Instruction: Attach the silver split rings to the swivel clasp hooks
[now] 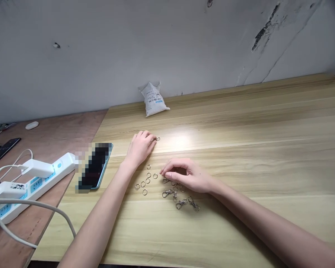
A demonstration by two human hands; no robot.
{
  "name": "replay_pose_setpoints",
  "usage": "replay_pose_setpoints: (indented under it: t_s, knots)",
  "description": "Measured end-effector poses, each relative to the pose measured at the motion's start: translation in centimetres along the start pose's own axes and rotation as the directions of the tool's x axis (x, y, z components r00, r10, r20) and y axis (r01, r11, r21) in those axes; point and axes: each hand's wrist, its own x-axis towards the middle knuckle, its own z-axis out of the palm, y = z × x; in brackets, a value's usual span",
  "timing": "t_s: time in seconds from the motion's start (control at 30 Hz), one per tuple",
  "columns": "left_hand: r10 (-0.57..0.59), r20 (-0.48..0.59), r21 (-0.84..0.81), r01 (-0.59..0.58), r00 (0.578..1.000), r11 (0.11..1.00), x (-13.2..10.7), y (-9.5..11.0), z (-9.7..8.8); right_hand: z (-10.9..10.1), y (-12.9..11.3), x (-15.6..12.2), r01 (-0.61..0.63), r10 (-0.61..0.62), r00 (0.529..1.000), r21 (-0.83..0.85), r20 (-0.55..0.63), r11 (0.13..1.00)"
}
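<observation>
My left hand (141,147) rests on the light wooden table, its fingers closed on a small metal swivel clasp (157,139) that pokes out past the fingertips. Lower and to the right, my right hand (191,175) arches over a cluster of metal swivel clasps, thumb and fingertips brought together; whatever lies between them is hidden. Part of the cluster is covered by this hand. Loose clasps show just below it, including one clasp (181,203) and another clasp (194,203). Between my arms lie several split rings (143,184), spread singly.
A phone (96,167), partly pixelated, lies left of my left forearm. Farther left, a white power strip (60,165) with chargers and a looping cable (56,209) sits on a brown surface. A white packet (154,99) stands near the grey wall.
</observation>
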Motion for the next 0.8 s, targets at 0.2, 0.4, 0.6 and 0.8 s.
replay_pose_setpoints:
  t_s: [0.2, 0.4, 0.6, 0.8]
  knots:
    - [0.017, -0.013, -0.006, -0.017, 1.0, 1.0, 0.6, 0.2, 0.1, -1.5, 0.7, 0.7, -0.068, 0.071, 0.983, 0.024, -0.168, 0.997]
    - [-0.028, 0.027, -0.113, 0.031, 0.999, 0.993, 1.2, -0.6, 0.1, -1.9, 1.4, 1.0, -0.026, 0.039, 0.972, 0.059, -0.232, 0.998]
    - [-0.013, 0.0, -0.228, 0.013, 1.0, 0.974, 0.6, 0.3, -0.1, -2.0, 1.2, 0.8, 0.019, -0.047, 0.961, -0.104, -0.273, 0.994]
    - [-0.034, -0.084, -0.436, -0.006, 0.996, 0.9, -1.4, 3.1, -0.7, -2.3, 1.5, 1.0, 0.055, -0.122, 0.921, -0.189, -0.37, 0.981]
